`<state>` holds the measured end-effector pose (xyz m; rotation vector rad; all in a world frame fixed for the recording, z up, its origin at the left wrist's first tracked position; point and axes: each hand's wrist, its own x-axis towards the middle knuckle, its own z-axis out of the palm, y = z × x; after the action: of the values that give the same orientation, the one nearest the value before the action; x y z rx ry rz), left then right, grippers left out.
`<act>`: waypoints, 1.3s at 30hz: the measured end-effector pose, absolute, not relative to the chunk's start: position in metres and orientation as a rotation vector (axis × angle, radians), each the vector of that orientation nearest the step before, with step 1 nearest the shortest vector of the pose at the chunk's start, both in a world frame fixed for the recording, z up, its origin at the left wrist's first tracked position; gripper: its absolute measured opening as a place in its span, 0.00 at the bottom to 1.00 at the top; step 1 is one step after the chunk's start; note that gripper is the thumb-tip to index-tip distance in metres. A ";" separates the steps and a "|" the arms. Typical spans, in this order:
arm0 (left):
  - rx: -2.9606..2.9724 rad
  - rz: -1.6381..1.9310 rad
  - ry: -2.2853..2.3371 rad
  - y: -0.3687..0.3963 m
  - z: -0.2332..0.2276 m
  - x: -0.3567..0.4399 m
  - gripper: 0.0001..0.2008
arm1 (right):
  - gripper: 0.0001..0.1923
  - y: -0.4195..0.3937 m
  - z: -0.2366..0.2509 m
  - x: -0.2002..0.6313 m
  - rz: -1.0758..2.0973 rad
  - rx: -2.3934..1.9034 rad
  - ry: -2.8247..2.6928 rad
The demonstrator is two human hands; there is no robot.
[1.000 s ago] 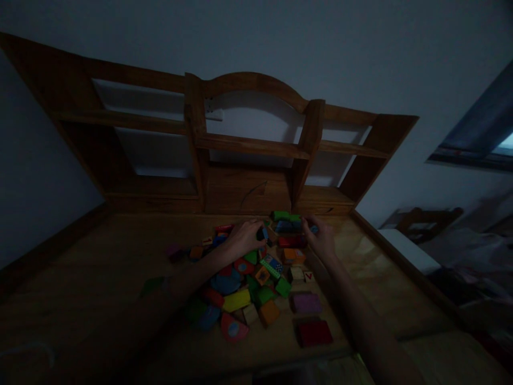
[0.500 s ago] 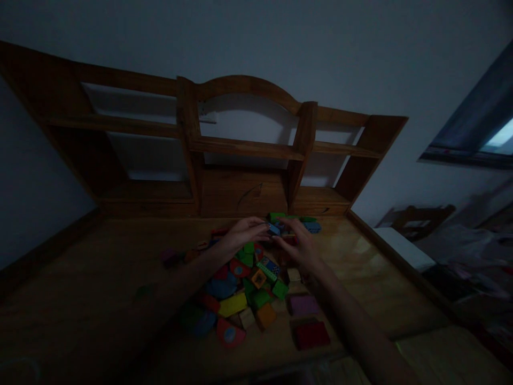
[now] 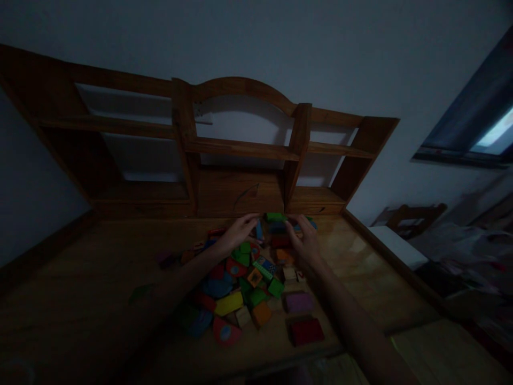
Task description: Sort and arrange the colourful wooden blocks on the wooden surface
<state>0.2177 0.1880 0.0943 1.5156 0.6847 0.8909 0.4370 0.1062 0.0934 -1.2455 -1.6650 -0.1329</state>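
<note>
A dim room. A wooden shelf unit (image 3: 240,149) with an arched top spans the upper middle of the frame, standing at the back of a wooden tabletop (image 3: 80,299). A pale wall (image 3: 320,48) rises behind it. At right, a wooden chair (image 3: 409,216) and a window (image 3: 481,133) in the upper right corner.

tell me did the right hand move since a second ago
Yes. The right hand swung left toward the left hand, then came back partway, judged against the green block by the shelf post: it now sits closer beside it.
</note>
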 end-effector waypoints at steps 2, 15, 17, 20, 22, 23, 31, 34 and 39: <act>1.536 0.910 0.730 0.194 0.096 0.215 0.20 | 0.12 0.113 0.090 0.452 -0.175 -1.303 -1.569; 2.382 0.856 0.652 0.246 0.102 0.289 0.13 | 0.20 0.139 0.052 0.538 -0.262 -1.472 -1.217; 2.477 0.815 0.629 0.247 0.096 0.297 0.13 | 0.21 0.141 0.048 0.543 -0.252 -1.494 -1.186; 2.571 0.752 0.616 0.250 0.084 0.302 0.12 | 0.22 0.143 0.043 0.546 -0.228 -1.515 -1.172; 2.613 0.707 0.606 0.253 0.076 0.302 0.12 | 0.22 0.145 0.041 0.547 -0.213 -1.526 -1.171; 2.629 0.683 0.600 0.255 0.073 0.302 0.13 | 0.23 0.146 0.041 0.547 -0.206 -1.532 -1.170; 2.683 0.611 0.599 0.260 0.068 0.301 0.13 | 0.23 0.148 0.038 0.550 -0.184 -1.556 -1.168; 2.690 0.605 0.609 0.259 0.069 0.302 0.13 | 0.23 0.148 0.038 0.549 -0.187 -1.562 -1.184; 2.708 0.607 0.627 0.258 0.070 0.302 0.13 | 0.25 0.149 0.036 0.549 -0.197 -1.578 -1.194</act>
<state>0.3020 0.2582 0.0703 2.7085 0.6269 0.6074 0.5491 0.1493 0.0361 -1.5784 -1.1939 -0.1971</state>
